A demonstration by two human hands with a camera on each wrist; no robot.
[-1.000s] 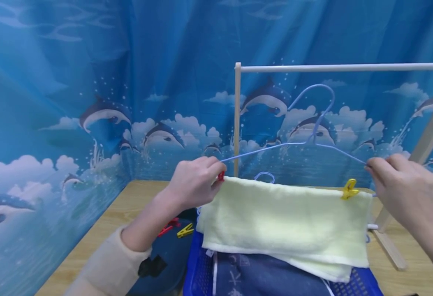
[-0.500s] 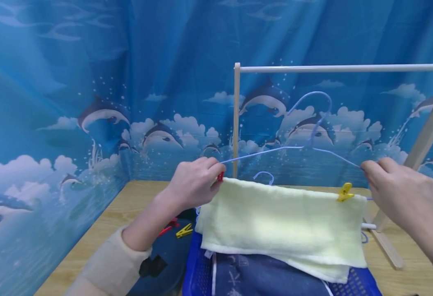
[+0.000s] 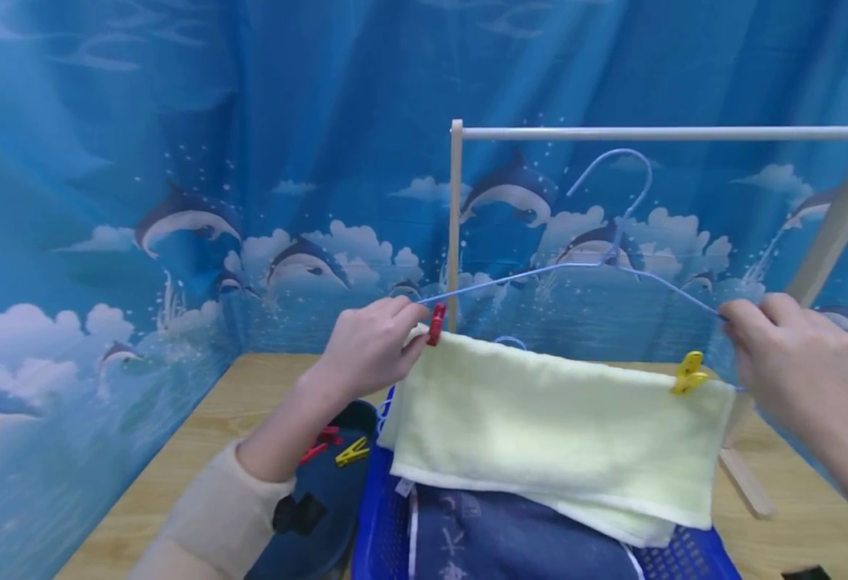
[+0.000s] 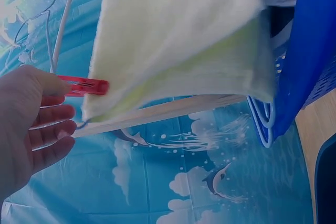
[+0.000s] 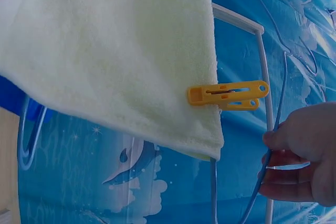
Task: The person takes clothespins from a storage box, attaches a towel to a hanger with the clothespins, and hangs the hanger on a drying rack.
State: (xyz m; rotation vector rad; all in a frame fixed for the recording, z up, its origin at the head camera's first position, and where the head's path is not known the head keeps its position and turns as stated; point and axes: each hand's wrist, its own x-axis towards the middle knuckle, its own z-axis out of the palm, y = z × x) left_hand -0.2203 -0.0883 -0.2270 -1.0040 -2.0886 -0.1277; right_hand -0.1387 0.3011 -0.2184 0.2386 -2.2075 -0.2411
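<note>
In the left part of the head view, a blue curtain (image 3: 90, 177) printed with dolphins backs a wooden counter (image 3: 238, 395); on this counter lies a dark tray (image 3: 337, 524), which holds loose red clothespins (image 3: 331, 436) and 1 loose yellow clothespin (image 3: 346, 457); above the tray, from a cream sleeve (image 3: 209, 515), the left hand (image 3: 369, 346) grips the left end of a blue wire hanger (image 3: 614, 250); its thumb lies against the handle end of a red clothespin (image 3: 436, 324), which fastens the left corner of a pale yellow towel (image 3: 561, 427); this towel hangs folded over the lower bar of the wire hanger, in front of a blue basket (image 3: 374, 515) that contains a dark blue cloth (image 3: 518, 532); further blue hangers (image 5: 21, 140) protrude beside the basket in the 2 wrist views; a yellow clothespin (image 3: 688, 373) clips the towel near its right corner; apart from that clip, the right hand (image 3: 804, 366) pinches the sloping right arm of the wire hanger between thumb and fingers; behind stands a rack (image 3: 670, 133), its white rod joined to wooden posts.
</note>
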